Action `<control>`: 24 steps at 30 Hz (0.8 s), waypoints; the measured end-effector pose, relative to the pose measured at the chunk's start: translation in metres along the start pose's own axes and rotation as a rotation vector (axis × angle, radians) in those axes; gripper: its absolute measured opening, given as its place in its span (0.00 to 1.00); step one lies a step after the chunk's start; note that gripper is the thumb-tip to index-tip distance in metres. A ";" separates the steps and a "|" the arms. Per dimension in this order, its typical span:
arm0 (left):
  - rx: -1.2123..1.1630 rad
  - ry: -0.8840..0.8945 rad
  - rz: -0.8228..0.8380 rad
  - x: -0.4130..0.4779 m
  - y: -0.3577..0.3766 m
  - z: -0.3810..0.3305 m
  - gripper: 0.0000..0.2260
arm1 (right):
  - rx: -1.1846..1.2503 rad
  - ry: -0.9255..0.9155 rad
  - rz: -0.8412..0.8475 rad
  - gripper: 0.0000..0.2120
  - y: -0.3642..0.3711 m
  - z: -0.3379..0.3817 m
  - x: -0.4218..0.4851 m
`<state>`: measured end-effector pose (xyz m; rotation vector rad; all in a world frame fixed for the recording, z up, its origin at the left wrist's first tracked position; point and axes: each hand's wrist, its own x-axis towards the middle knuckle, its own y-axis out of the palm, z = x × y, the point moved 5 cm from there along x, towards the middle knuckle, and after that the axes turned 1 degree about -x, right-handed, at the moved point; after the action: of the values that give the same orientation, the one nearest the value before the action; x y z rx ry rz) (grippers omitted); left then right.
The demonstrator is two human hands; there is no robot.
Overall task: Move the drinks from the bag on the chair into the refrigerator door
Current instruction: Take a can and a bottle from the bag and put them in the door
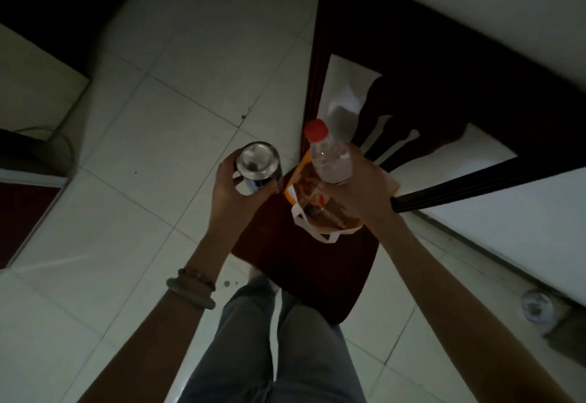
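Lifting two drinks above the orange paper bag at the far edge of the dark red chair seat: left hand wrapped round a silver-topped blue can, right hand clasping a red-capped clear plastic bottle; best kept upright and clear of the bag handles; refrigerator out of view

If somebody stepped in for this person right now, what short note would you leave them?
Left hand: holding a drink can upright, above the floor beside the chair.
Right hand: gripping a clear bottle with a red cap, over the bag.
The orange-and-white bag sits open on the chair's dark red seat; something is still inside, but what cannot be made out.
Done: two drinks lifted out.
Left: carry both to the refrigerator door, which is out of view, then check the bag again.
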<state>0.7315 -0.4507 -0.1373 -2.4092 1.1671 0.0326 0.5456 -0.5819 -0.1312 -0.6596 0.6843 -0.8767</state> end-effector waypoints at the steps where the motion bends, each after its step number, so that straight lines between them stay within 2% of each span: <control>1: -0.011 0.020 0.001 0.000 -0.006 -0.007 0.30 | 0.000 -0.003 -0.003 0.24 -0.011 0.017 -0.005; 4: -0.018 0.088 -0.010 -0.005 -0.030 -0.025 0.30 | 0.030 -0.040 -0.025 0.20 -0.032 0.059 -0.020; 8: -0.030 0.170 -0.076 -0.021 -0.073 -0.043 0.30 | 0.152 -0.104 -0.038 0.25 -0.042 0.110 -0.040; 11: -0.028 0.214 -0.134 -0.040 -0.120 -0.043 0.30 | 0.154 -0.166 -0.001 0.27 -0.034 0.157 -0.056; 15: -0.027 0.258 -0.151 -0.059 -0.203 -0.035 0.29 | 0.123 -0.270 0.019 0.31 -0.004 0.224 -0.083; 24: 0.028 0.321 -0.242 -0.107 -0.414 0.009 0.32 | 0.276 -0.434 0.028 0.27 0.095 0.384 -0.160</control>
<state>0.9743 -0.1470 0.0405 -2.5768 0.9865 -0.4589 0.8069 -0.3125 0.0718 -0.5642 0.1781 -0.7516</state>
